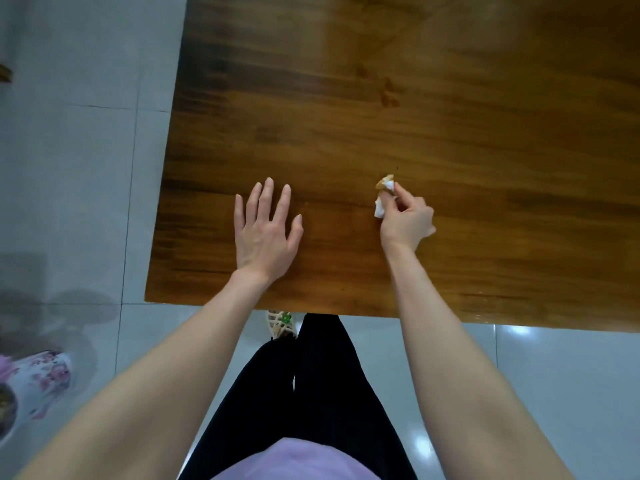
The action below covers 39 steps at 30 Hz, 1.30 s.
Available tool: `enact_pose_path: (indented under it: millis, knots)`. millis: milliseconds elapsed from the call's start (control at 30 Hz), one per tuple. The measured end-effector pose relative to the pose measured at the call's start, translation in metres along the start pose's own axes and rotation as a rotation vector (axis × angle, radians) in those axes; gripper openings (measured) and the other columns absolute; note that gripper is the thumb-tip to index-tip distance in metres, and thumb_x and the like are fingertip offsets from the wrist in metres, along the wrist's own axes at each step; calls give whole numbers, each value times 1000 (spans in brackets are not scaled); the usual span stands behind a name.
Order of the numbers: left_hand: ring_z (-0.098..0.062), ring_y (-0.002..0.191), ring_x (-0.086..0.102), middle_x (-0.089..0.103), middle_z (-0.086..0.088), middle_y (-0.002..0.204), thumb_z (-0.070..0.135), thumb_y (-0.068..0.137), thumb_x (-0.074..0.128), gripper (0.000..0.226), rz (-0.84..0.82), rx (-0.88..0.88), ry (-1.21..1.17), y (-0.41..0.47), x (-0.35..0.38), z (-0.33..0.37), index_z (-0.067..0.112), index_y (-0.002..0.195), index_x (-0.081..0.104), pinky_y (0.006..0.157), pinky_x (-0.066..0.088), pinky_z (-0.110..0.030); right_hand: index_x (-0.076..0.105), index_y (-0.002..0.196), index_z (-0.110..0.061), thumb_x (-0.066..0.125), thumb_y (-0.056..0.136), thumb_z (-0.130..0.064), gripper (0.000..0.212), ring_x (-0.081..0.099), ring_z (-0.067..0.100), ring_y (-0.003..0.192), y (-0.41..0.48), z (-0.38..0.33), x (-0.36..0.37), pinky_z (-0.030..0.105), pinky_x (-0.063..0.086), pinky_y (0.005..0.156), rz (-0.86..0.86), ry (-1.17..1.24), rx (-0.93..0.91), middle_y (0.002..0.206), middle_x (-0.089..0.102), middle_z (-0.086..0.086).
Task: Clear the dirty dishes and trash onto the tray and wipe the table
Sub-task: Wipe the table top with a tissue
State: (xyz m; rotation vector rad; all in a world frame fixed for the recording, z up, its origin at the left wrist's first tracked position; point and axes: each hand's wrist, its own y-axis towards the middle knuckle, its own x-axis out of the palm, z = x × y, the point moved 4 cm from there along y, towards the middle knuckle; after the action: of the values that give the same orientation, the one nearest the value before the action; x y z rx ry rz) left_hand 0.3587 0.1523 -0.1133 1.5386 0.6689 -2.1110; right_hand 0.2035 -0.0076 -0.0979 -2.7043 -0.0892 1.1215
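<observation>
The brown wooden table [415, 133] fills the upper right of the head view. My left hand [265, 226] lies flat on it near the front edge, fingers straight and spread. My right hand [407, 216] pinches a small crumpled white tissue [382, 199], stained orange-brown at its top, just above the tabletop. A few faint smudges [389, 95] and a tiny dark crumb [398, 167] mark the wood beyond the tissue. No tray or dishes are on the visible part of the table.
The table's left edge [166, 168] and front edge [381, 315] border a grey tiled floor [69, 150]. At the far lower left are a flower-patterned object [41, 379] and the rim of a bowl [7, 410]. My legs stand against the front edge.
</observation>
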Motion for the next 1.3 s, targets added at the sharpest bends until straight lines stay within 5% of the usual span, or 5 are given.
enact_pose_path:
  millis: [233, 500, 933, 1167, 1300]
  knots:
    - [-29, 147, 17, 24, -10, 158, 50, 96, 26, 60, 28, -4, 22, 60, -11, 27, 21, 149, 33, 118, 2, -45, 67, 121, -20, 65, 90, -25, 31, 47, 16, 106, 9, -30, 35, 25, 15, 80, -162, -21, -148, 97, 65, 0]
    - [-27, 148, 11, 18, -8, 160, 53, 96, 22, 62, -2, 9, 46, 117, -5, 54, 24, 151, 29, 117, -4, -43, 67, 119, -22, 66, 89, -27, 30, 53, 19, 108, 93, -39, 19, 27, 16, 88, -6, 26, -14, 102, 63, -5]
    - [-28, 148, 7, 12, -7, 161, 57, 96, 20, 65, 0, -94, 101, 157, 3, 53, 26, 153, 21, 117, -3, -45, 67, 119, -24, 64, 91, -28, 29, 47, 14, 110, 158, -75, 32, 30, 19, 89, -9, -37, -82, 108, 65, -3]
    - [-27, 148, 10, 15, -7, 161, 56, 95, 23, 65, -6, -100, 103, 158, 3, 53, 26, 152, 24, 119, 1, -46, 67, 120, -25, 61, 92, -28, 29, 47, 16, 109, 121, -109, 83, 33, 21, 90, -255, -98, -293, 107, 65, -3]
    - [-29, 147, 13, 18, -8, 160, 56, 95, 23, 65, -3, -101, 95, 159, 3, 53, 25, 151, 26, 118, 3, -47, 67, 119, -27, 62, 91, -28, 28, 47, 18, 110, 166, -97, 52, 31, 18, 87, -104, -83, -153, 105, 65, -2]
